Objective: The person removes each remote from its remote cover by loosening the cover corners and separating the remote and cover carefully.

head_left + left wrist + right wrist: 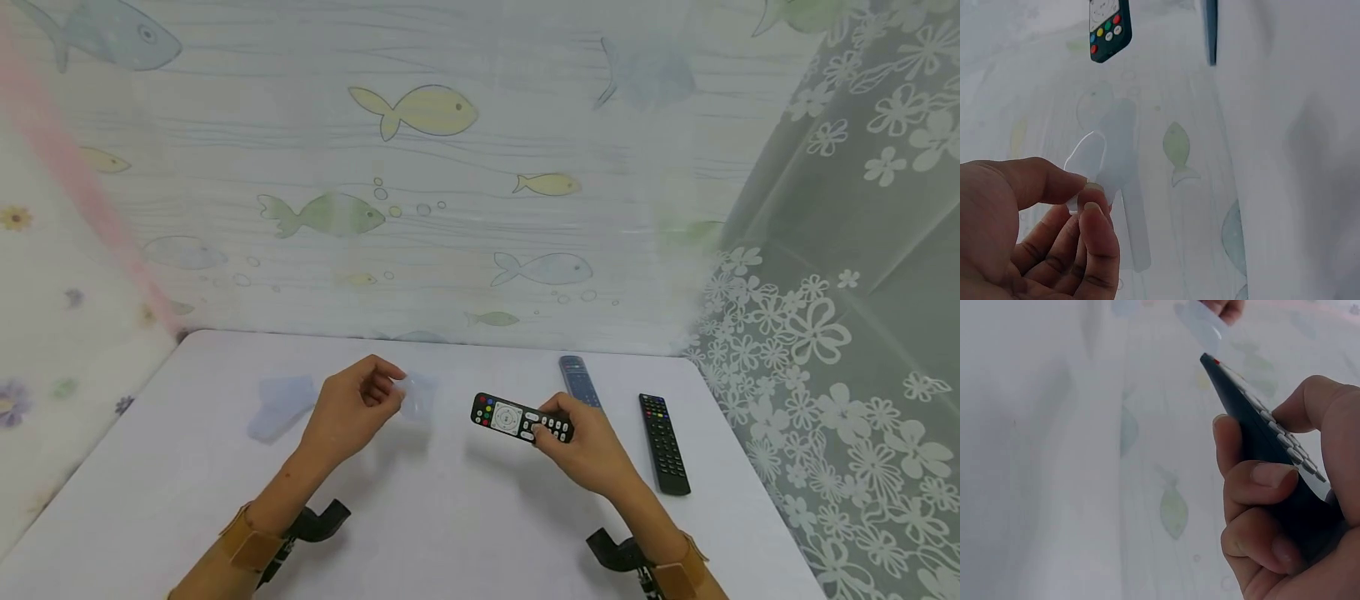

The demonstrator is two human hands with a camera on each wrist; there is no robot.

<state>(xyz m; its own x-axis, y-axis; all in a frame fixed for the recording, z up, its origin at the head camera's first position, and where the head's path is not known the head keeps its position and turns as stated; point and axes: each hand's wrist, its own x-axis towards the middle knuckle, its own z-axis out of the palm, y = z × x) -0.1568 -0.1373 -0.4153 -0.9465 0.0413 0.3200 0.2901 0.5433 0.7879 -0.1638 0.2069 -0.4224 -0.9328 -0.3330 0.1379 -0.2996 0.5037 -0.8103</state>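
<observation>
Gripping remote point(521, 417), pinching clear cover point(417, 397)

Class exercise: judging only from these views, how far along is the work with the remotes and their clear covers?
Nothing looks finished yet. In hand: the right hand grips a bare black remote, and the left hand pinches a clear cover near its tip, not yet on it. Left: a second clear cover lies on the table, and a grey remote and long black remote lie uncovered.

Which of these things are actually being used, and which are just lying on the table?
In use: remote held in right hand; clear cover pinched in left hand.
Lying about: black remote, grey remote, second clear cover.
</observation>
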